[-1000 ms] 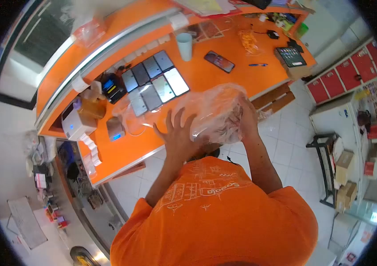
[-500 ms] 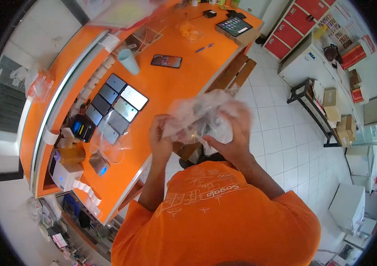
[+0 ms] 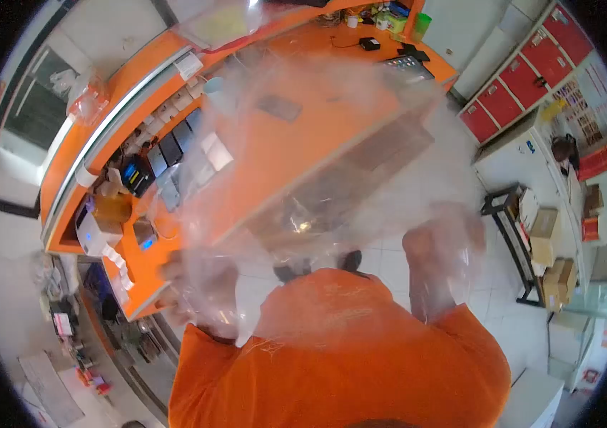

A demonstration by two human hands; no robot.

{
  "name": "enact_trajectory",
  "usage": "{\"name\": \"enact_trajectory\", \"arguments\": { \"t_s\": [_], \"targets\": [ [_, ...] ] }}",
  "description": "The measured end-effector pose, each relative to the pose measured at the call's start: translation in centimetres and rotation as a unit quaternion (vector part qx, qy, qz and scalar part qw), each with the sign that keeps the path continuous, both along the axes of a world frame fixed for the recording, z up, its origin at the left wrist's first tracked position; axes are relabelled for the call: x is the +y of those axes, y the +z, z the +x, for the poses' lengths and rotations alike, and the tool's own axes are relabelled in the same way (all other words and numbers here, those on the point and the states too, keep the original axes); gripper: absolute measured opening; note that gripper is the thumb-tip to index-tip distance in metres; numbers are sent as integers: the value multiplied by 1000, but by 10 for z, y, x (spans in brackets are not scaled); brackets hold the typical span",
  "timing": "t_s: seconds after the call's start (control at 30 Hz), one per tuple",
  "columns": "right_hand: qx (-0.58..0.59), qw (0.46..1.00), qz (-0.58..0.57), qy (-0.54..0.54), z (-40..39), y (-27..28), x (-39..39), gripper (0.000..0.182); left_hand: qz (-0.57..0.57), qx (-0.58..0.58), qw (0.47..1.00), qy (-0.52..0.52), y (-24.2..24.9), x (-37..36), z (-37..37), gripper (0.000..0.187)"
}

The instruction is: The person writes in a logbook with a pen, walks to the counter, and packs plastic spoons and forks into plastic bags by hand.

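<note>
A large sheet or bag of clear plastic [image 3: 346, 207] is spread wide between my two hands, close to the camera, and veils the middle of the view. My left hand [image 3: 200, 289] grips its lower left side, beside the counter's edge. On the other side, over the floor, my right hand [image 3: 442, 250] is closed on the plastic. Both hands are blurred, and the film partly covers their fingers. Through it I make out a dark phone [image 3: 280, 107] lying on the orange counter [image 3: 260, 157]. Several phones [image 3: 171, 150] lie in rows at the left.
A light blue cup [image 3: 215, 89] and a tablet [image 3: 407, 68] on a box are on the counter. Near the left shelf are a black device [image 3: 135, 177], a white printer [image 3: 98, 230] and a small scale [image 3: 144, 232]. A wooden bench [image 3: 360, 171] runs along the counter.
The crumpled plastic has been opened out wide and raised toward the camera. My hands have moved far apart, left and right. The view has shifted slightly.
</note>
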State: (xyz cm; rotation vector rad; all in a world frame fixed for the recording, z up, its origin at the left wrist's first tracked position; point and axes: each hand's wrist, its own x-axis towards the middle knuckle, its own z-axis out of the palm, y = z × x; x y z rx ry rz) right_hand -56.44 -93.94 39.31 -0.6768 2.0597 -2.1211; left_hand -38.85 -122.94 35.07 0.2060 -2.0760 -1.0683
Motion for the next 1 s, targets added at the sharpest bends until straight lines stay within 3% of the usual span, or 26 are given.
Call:
{"name": "enact_trajectory", "arguments": {
  "t_s": [0.03,0.1,0.13,0.17,0.2,0.23,0.27,0.3,0.33,0.4,0.47,0.5,0.53,0.57,0.6,0.63,0.7,0.73,0.77,0.8,0.83,0.87,0.93,0.97,1.0],
  "targets": [
    [84,992,93,8,-13,-19,11,27,-68,-43,996,-39,-9,13,4,29],
    [262,928,264,24,-49,-72,30,28,-220,-331,914,-84,-89,23,-24,22],
    [151,902,389,112,-61,-109,45,29,-78,-414,890,-171,-89,45,-23,17],
    [39,914,393,89,-63,-162,68,27,237,-259,914,-205,-154,63,-6,16],
    [-72,915,392,64,-58,-197,90,26,385,-296,850,-206,-124,78,2,26],
    [-350,918,72,172,-44,-191,110,30,529,-321,760,-201,-93,96,8,37],
    [-490,851,-52,180,-42,-190,122,32,609,-253,717,-227,-101,107,21,39],
    [-613,751,-176,173,-38,-189,131,34,679,-183,666,-249,-105,110,35,41],
    [-625,740,-184,167,-44,-188,135,35,735,-104,612,-273,-109,113,38,44],
    [-652,716,-195,156,-55,-185,142,38,763,165,549,-297,-116,126,20,52],
    [-613,687,-87,380,-70,-166,127,33,770,278,537,-202,-74,134,-6,57],
    [-577,657,-34,484,-76,-150,114,31,776,259,566,-104,-32,134,-18,57],
    [-340,779,183,495,-75,-129,98,29,698,153,691,-111,-23,128,-18,56],
    [-389,760,117,506,-90,-136,94,30,597,41,793,-112,-17,117,-12,54],
    [-436,737,51,515,-109,-149,91,31,517,-79,845,-109,-21,101,-5,52],
    [-442,751,-2,491,-115,-141,85,33,418,-193,881,-111,-26,85,1,50],
    [-446,767,-112,447,-128,-123,74,37,288,-424,852,-111,-65,57,14,45],
    [-493,766,-70,405,-132,-113,64,37,292,-410,854,-133,-46,64,9,44],
    [-412,793,-6,450,-136,-101,51,36,444,-265,845,-136,-48,61,12,43],
    [-316,812,58,488,-138,-82,36,35,576,-106,799,-135,-53,54,12,43],
    [-219,821,114,515,-140,-63,21,34,680,60,719,-127,-49,51,10,42],
    [-191,818,194,507,-147,-60,8,33,699,153,691,-104,-43,48,9,39],
    [-179,832,296,434,-171,-66,-20,33,712,95,692,-63,-36,43,4,38],
    [-202,877,237,366,-180,-69,-36,31,718,71,691,-44,-35,38,2,38],
    [-223,913,174,293,-181,-65,-55,29,585,-59,797,-138,-69,18,6,38]
  ]
}}
